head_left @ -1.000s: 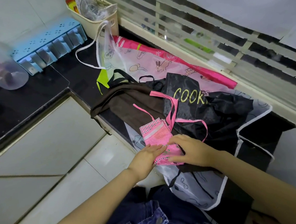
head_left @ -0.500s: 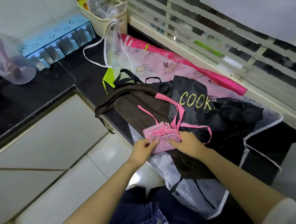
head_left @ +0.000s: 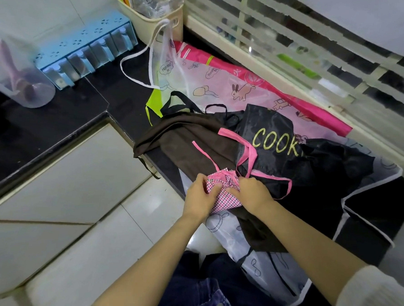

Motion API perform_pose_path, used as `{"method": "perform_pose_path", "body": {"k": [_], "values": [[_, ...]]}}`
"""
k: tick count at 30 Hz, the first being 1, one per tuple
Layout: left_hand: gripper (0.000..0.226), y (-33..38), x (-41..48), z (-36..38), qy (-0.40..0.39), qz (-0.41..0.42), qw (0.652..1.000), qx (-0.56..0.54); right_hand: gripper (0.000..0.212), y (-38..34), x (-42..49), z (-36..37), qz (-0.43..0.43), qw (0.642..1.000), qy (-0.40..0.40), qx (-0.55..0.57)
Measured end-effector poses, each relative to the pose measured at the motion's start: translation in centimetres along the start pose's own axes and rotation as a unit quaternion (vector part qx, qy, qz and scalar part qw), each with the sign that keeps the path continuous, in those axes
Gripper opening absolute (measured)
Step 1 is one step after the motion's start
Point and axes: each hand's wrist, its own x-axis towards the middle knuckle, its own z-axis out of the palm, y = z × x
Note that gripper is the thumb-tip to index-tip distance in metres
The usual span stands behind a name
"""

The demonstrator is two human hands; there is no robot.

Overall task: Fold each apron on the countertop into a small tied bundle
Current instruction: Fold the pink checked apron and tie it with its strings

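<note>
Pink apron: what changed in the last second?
The left hand and right hand went from pressing the flat folded pink apron to gripping it, bunched into a smaller bundle. Its straps stay loose over the brown apron and black apron, both unmoved.

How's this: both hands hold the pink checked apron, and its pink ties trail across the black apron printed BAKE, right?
Not quite: the head view shows the lettering on the black apron begins COOK, not BAKE. The rest stands: the left hand and right hand hold the pink checked apron, and its pink ties trail across the black apron.
</note>
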Motion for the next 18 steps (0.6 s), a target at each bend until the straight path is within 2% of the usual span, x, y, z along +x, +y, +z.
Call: {"method": "perform_pose_path", "body": {"k": [3,10,13,16,18], "values": [[0.027,0.1,0.5,-0.1,-0.001,-0.01,0.999,0.04,0.052,0.2,0.0,0.1,0.004,1.0,-0.002,0.023],[0.031,0.0,0.9,-0.3,-0.028,-0.09,0.995,0.039,0.052,0.1,0.0,-0.1,0.021,0.998,0.005,0.063],[0.017,-0.1,0.9,-0.2,-0.009,-0.089,0.995,0.052,0.049,-0.4,0.0,-0.3,0.029,0.999,0.001,0.031],[0.012,0.0,0.2,-0.5,0.048,-0.026,0.994,0.091,0.049,-0.9,0.0,-0.3,0.035,0.999,0.0,-0.003],[0.021,0.1,0.1,-1.0,0.076,0.096,0.974,0.189,0.049,-1.0,0.2,-0.3,0.038,0.999,-0.003,-0.013]]}}
